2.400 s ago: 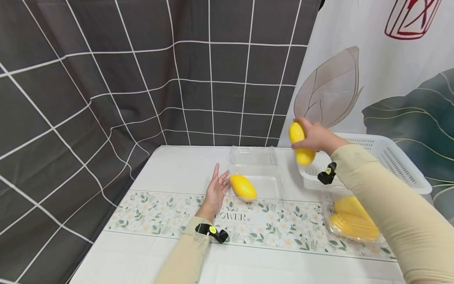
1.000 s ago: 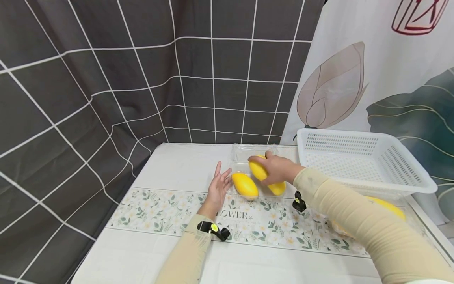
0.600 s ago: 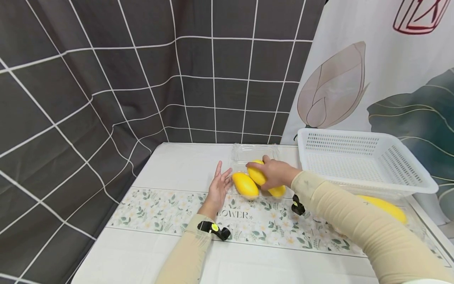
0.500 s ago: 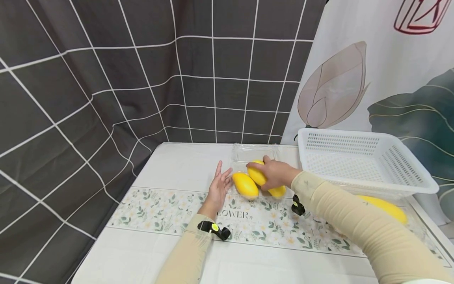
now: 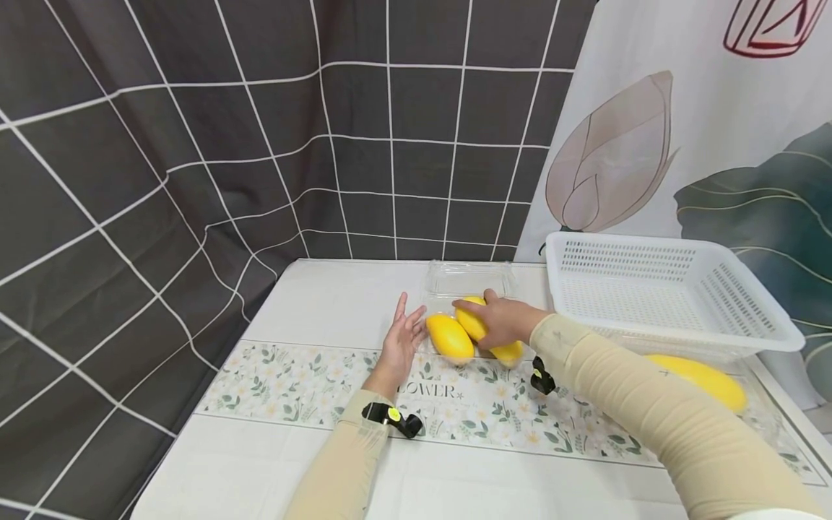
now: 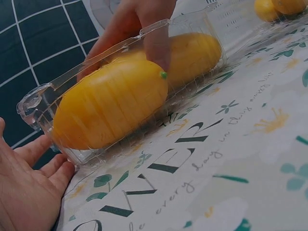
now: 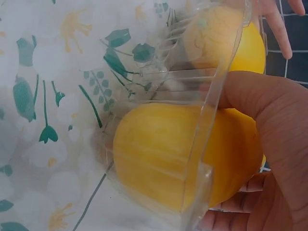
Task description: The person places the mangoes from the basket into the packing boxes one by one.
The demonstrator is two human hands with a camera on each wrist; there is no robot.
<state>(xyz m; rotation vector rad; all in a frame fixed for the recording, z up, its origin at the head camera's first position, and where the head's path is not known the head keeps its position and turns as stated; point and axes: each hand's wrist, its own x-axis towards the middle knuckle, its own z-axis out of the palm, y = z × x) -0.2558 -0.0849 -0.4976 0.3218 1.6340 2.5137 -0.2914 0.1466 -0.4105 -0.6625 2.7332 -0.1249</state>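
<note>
A clear plastic clamshell box lies with its lid folded back on the table. Its left side holds one yellow mango, which shows a green stem spot in the left wrist view. Beside that fruit is a second mango, gripped by my right hand with thumb and fingers on either side; its middle is partly covered by the hand. My left hand stands at the box's left wall, fingers extended and slightly spread, the fingertips at or very near the plastic.
A white perforated basket stands at the right rear. In front of it, partly behind my right forearm, is another clear box with a yellow mango showing. A dark grid-patterned curtain hangs behind the table.
My right hand has carried the mango from above the basket leftward and down into the clamshell box. Over the last half second both hands have hardly moved.
</note>
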